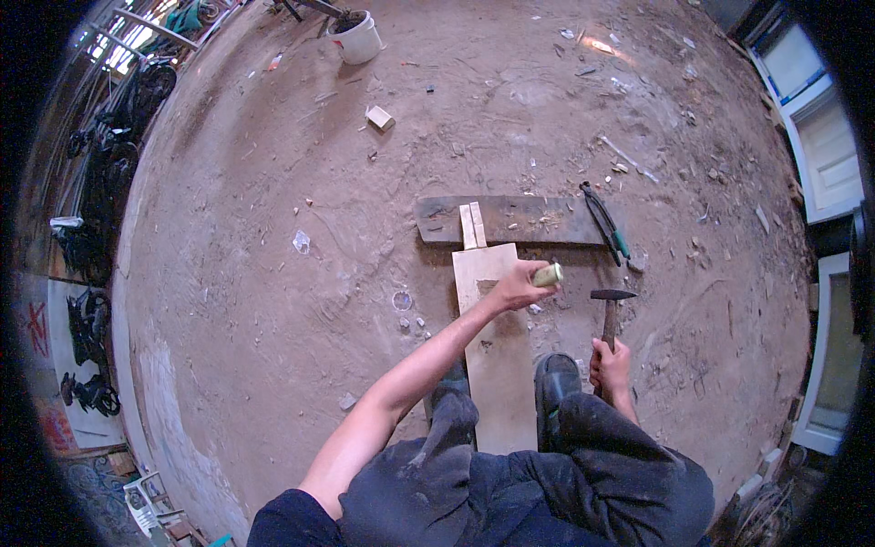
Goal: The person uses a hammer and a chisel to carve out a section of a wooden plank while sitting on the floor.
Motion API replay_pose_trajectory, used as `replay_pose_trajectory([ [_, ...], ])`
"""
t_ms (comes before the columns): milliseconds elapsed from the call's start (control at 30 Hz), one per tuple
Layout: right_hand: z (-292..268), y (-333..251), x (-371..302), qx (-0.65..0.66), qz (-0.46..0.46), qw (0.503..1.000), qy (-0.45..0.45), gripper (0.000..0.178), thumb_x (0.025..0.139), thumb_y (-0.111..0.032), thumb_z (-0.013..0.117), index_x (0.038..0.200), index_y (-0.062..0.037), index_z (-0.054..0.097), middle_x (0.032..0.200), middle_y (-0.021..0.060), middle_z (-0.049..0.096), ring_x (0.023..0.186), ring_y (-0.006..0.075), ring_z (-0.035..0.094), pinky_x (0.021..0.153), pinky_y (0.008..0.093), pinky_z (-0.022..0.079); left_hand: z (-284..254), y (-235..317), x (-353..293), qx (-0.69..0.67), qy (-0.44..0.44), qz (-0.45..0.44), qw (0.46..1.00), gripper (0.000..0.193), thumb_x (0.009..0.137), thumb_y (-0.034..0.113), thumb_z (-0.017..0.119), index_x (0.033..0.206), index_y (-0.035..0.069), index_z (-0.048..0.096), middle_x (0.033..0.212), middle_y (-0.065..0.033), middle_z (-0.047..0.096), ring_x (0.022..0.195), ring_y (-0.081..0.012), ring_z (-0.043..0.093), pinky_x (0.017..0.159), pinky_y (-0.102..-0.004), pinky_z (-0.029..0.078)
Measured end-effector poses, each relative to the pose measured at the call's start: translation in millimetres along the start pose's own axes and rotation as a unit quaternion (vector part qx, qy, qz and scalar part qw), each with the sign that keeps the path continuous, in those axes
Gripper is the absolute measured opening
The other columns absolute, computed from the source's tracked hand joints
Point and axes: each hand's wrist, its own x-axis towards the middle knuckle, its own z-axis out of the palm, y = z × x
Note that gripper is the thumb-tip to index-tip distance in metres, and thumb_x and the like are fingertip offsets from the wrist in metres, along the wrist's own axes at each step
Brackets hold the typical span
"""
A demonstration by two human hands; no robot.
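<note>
The left hand [515, 287] is closed around a small pale green cylinder [548, 274], held over the right edge of a long pale plank [497, 365] that runs away from the person between their two dark shoes. The right hand [611, 366] grips the wooden handle of a hammer [609, 314] – its dark head sits up and away from the body, just right of the plank, apart from the cylinder. At the plank's far end two narrow light strips [471, 225] lie on a dark board [510, 220] set crosswise on the dirt floor [273, 273]. Beside that board's right end lie green-handled pliers [604, 221]. Farther off – a white bucket [357, 38] and a small block [379, 117].
</note>
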Motion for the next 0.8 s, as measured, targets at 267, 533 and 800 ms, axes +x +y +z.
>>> replay_pose_trajectory([
  [267,1,6,2,-0.021,-0.013,1.0,0.002,0.028,0.088,-0.02,0.059,0.068,-0.0093,0.042,0.048,0.0008,0.04,0.033,0.011,0.038,0.03,0.0281,0.028,6,-19,6,0.003,0.145,0.0,0.989,0.028,0.079,0.028,0.072,0.081,0.004,0.058,0.066,-0.0088,0.056,0.064,-0.0118,0.053,0.06,-0.033,0.045],
  [533,-7,11,7,-0.017,0.011,1.0,0.014,0.025,0.085,-0.021,0.063,0.069,-0.0071,0.051,0.05,0.0011,0.048,0.036,0.0117,0.044,0.033,0.0294,0.032,4,-16,11,0.011,0.103,-0.085,0.991,0.032,0.08,0.03,0.074,0.095,0.004,0.063,0.076,-0.0046,0.064,0.072,-0.0085,0.056,0.065,-0.0305,0.047],
  [800,-5,7,4,-0.005,0.018,1.0,0.023,0.025,0.087,-0.02,0.061,0.071,-0.0084,0.046,0.049,0.0006,0.042,0.034,0.0111,0.039,0.031,0.0286,0.029,-4,4,15,0.005,0.177,-0.075,0.981,0.032,0.079,0.031,0.074,0.084,0.002,0.061,0.064,-0.006,0.057,0.06,-0.0099,0.05,0.055,-0.0315,0.043],
])
